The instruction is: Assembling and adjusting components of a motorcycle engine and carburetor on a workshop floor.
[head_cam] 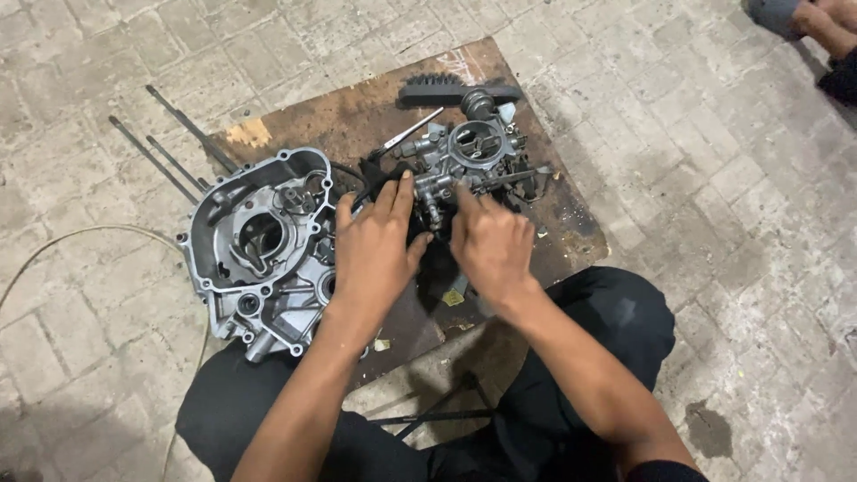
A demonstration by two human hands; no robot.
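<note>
Person squats on a paved brick floor [732, 295], black trousers, knees at the near edge of a stained wooden board [571, 236] that carries the parts.

Left hand [375, 245]: palm down, fingers [399, 192] stretched flat and loosely spread, tips touching the near-left side of the carburetor [473, 152]. Not clamped on anything.

Right hand [489, 243]: palm down, fingers [466, 201] extended forward, tips on the near side of the carburetor body. Whether they pinch a small part underneath, cannot tell, hidden by the hand.

Carburetor sits upright around the middle of the board, round bore facing up, black hoses and rags beneath it.

Engine crankcase half [259, 250]: silver casting, open side up, at the left edge of the board, partly overhanging onto the floor, just beside the left hand. Long studs [170, 147] stick out from it toward the far left.

Far edge of the board: black toothed plastic piece [446, 89], lying flat, just beyond the carburetor. A thin metal tool [411, 134] lies between them, slanted.

Far right corner of view: another person's foot [817, 22] on the floor, well apart.
</note>
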